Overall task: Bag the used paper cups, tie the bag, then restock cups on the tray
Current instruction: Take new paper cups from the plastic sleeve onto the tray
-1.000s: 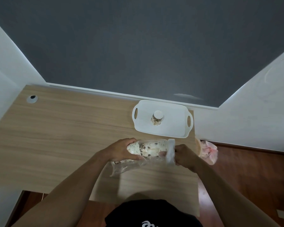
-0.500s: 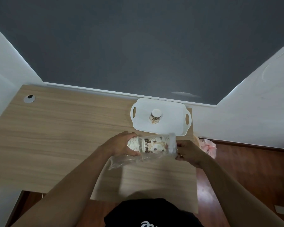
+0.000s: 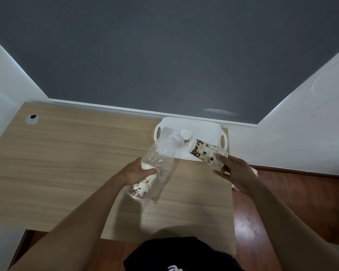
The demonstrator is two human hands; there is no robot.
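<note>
My left hand point(image 3: 137, 171) grips a clear plastic sleeve point(image 3: 160, 155) that still holds a few patterned paper cups point(image 3: 143, 185) at its lower end; its empty upper end sticks up toward the tray. A stack of several patterned cups point(image 3: 205, 153) lies on its side in my right hand point(image 3: 231, 170), over the front right edge of the white tray point(image 3: 207, 130). One single cup point(image 3: 186, 136) stands upside down on the tray, just left of the stack's tip.
The tray sits at the back right corner of the wooden desk point(image 3: 76, 163), against the grey wall. A round cable hole point(image 3: 33, 118) is at the desk's back left. Wooden floor point(image 3: 301, 202) lies right of the desk.
The cup stack has come out of the sleeve: my right hand carried it right and up over the tray, while my left hand kept the sleeve and tilted it upright.
</note>
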